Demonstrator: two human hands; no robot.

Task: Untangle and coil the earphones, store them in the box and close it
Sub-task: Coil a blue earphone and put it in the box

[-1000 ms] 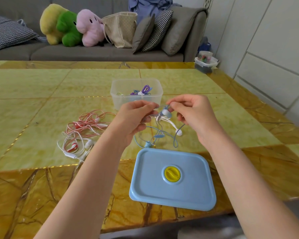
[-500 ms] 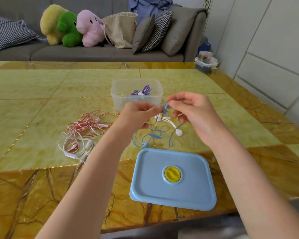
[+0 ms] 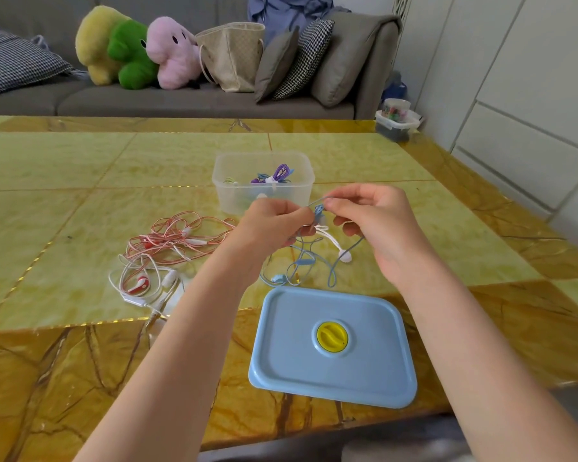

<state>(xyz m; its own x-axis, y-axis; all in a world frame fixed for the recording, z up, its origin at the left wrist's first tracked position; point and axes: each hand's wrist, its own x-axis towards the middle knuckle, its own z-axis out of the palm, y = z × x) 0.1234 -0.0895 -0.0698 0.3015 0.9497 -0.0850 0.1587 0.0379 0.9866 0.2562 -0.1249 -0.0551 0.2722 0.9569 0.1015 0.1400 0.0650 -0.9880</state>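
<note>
Landmark: clear plastic box (image 3: 263, 181), standing open on the yellow-green stone table (image 3: 80, 201).

Both hands raised just in front of the box, on the viewer's side of it. Left hand (image 3: 267, 225) fingers curled, pinching the blue earphones (image 3: 301, 261) at their upper end; the fingertips face away, so the exact grip is hidden. Right hand (image 3: 377, 225) thumb and forefinger pinch a blue strand near a small blue piece between the two hands; its other fingers are loosely curled below. What that small piece is, too small to tell.

Blue cable hangs from the hands in loose loops down to the table, between the box and the blue lid (image 3: 332, 348). One white earbud tip shows at the right of the loops; where the strands cross is hard to follow. The left hand covers part of the box's near wall.

Inside the box: a purple coiled bundle (image 3: 277, 173) and some greenish cable, blurred through the wall; count not readable.

Lid lies flat nearer the viewer than the box, yellow round knob at its centre.

Left of the box and nearer: red-and-white earphones (image 3: 167, 248) in an uncoiled tangle; the left forearm cuts off its right edge.

Beyond the box: grey sofa (image 3: 181, 105) with plush toys (image 3: 137, 51), cushions and a tote bag (image 3: 234, 55). Far right of the box, a small container (image 3: 396, 123) on the floor, contents unclear.
</note>
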